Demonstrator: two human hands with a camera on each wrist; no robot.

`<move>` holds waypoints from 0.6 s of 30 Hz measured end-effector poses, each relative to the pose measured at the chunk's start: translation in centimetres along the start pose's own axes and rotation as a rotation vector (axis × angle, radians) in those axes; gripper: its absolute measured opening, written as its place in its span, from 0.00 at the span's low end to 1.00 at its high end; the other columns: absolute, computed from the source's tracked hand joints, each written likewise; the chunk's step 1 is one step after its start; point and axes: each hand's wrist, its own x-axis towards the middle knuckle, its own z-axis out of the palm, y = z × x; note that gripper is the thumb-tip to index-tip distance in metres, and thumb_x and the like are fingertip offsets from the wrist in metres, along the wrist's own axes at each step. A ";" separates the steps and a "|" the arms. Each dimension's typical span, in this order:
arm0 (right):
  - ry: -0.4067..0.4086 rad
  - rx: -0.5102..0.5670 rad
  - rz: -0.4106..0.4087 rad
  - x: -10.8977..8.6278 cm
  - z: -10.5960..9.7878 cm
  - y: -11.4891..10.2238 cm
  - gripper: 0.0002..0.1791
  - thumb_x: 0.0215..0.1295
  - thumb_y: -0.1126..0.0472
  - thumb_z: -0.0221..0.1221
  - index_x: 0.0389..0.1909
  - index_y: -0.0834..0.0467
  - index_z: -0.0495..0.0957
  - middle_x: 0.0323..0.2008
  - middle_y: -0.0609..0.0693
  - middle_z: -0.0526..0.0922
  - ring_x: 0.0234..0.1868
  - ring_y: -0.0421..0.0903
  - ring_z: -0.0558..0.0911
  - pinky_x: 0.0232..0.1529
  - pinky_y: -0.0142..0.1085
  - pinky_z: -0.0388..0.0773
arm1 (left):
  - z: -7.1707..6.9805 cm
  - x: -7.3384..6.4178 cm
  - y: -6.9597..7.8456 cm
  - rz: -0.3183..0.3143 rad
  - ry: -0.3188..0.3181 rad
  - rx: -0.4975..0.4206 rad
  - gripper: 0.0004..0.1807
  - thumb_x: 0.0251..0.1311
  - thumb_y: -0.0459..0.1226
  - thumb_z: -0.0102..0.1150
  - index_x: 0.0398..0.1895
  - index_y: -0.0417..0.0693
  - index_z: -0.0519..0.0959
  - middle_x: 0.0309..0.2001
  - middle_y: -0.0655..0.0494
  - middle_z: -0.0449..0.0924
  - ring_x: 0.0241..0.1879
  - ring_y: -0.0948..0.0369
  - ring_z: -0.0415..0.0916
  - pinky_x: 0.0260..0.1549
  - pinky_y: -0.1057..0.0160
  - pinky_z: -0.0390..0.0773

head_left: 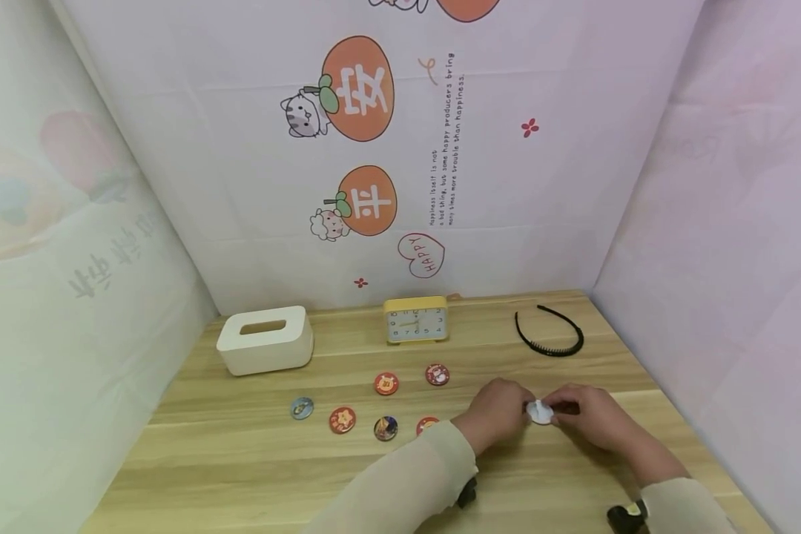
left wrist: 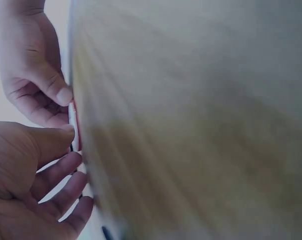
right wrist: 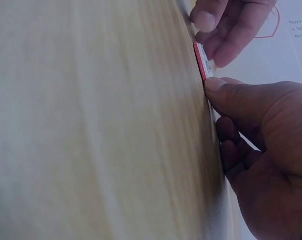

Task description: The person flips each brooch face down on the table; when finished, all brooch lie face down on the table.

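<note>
A round pin badge (head_left: 541,412) lies by the table's right side with its whitish back facing up. My left hand (head_left: 500,412) pinches its left edge, and my right hand (head_left: 589,415) grips the opposite edge between thumb and fingers. From the left wrist, the badge appears edge-on as a thin red-rimmed strip (left wrist: 77,125) between both hands. The right wrist view shows my right thumb (right wrist: 218,85) against the rim, close to the tabletop. Left of the hands lie several other badges, including a red one (head_left: 427,425) partly hidden by my left arm.
A white tissue box (head_left: 267,341) stands at the back left. The yellow alarm clock (head_left: 417,320) is at the back middle, and a black headband (head_left: 554,348) lies beyond my right hand. Printed cloth walls (head_left: 507,185) enclose the wooden table (head_left: 240,460).
</note>
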 end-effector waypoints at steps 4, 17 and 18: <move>0.011 -0.014 0.006 -0.1 0.0 0.2 0.12 0.66 0.60 0.76 0.49 0.48 0.91 0.50 0.45 0.92 0.53 0.50 0.89 0.54 0.44 0.87 | -1.0 -0.6 -0.5 -0.018 -0.039 -0.040 0.15 0.75 0.40 0.64 0.59 0.65 0.89 0.52 0.75 0.90 0.55 0.73 0.83 0.57 0.75 0.79; 0.008 -0.010 0.009 -0.1 -0.2 0.3 0.14 0.66 0.59 0.76 0.51 0.50 0.91 0.52 0.48 0.91 0.56 0.55 0.88 0.57 0.51 0.86 | -3.7 -6.4 -6.3 -0.074 -0.118 -0.144 0.29 0.70 0.50 0.74 0.72 0.59 0.81 0.67 0.63 0.85 0.67 0.63 0.80 0.69 0.63 0.78; 0.007 -0.010 0.011 -0.2 -0.2 0.5 0.14 0.66 0.59 0.76 0.51 0.49 0.91 0.52 0.48 0.91 0.56 0.55 0.88 0.58 0.52 0.86 | -3.7 -6.9 -6.5 -0.072 -0.126 -0.150 0.32 0.67 0.51 0.76 0.73 0.59 0.80 0.68 0.64 0.84 0.68 0.63 0.80 0.69 0.63 0.78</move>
